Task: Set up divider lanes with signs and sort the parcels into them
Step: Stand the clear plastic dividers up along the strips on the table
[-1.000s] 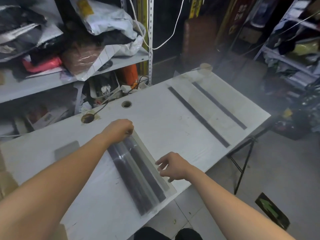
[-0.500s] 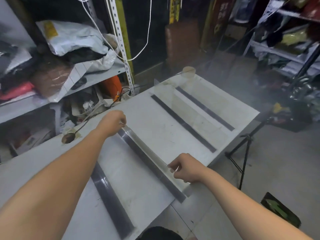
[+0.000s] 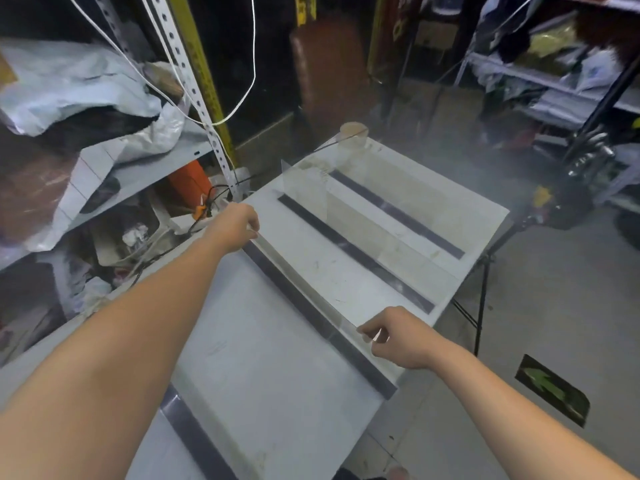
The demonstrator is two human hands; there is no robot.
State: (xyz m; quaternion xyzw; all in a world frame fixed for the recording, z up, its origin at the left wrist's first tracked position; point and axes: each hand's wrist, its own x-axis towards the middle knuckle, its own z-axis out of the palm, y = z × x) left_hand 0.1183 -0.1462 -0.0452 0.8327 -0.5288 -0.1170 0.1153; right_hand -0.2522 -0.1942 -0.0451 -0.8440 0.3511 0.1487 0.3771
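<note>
**A:** Where do you stand with the lanes?

**B:** You're on the third divider. Your left hand (image 3: 239, 225) is closed on the far end of a clear divider panel (image 3: 298, 278), and your right hand (image 3: 398, 336) pinches its near top edge between thumb and fingers. The panel stands along its dark base strip (image 3: 322, 323), which runs across the middle of the white surface (image 3: 277, 393).

**A:** And the ones beyond it?

**B:** Two more dark strips lie toward the right end of the surface. The nearer one (image 3: 353, 254) carries an upright clear panel (image 3: 304, 181); the farthest strip (image 3: 394, 213) seems to have a panel too, though the plastic is so clear I can't tell for sure. They sit parallel and well apart, so lanes are forming.

**A:** Anything left of my hands?

**B:** One more dark strip (image 3: 194, 434) lies flat near your left forearm. I'd judge that divider not yet placed.

**A:** So how much is left?

**B:** Most of it, by my reckoning. No signs show on any divider, and no parcels lie on the surface. The only bags in view are heaped on the shelf (image 3: 152, 171) to your left, the white bag (image 3: 69, 88) among them; whether those are the parcels to sort, I can't say. You have this panel to settle, the last strip to deal with, then signs, then sorting.
</note>
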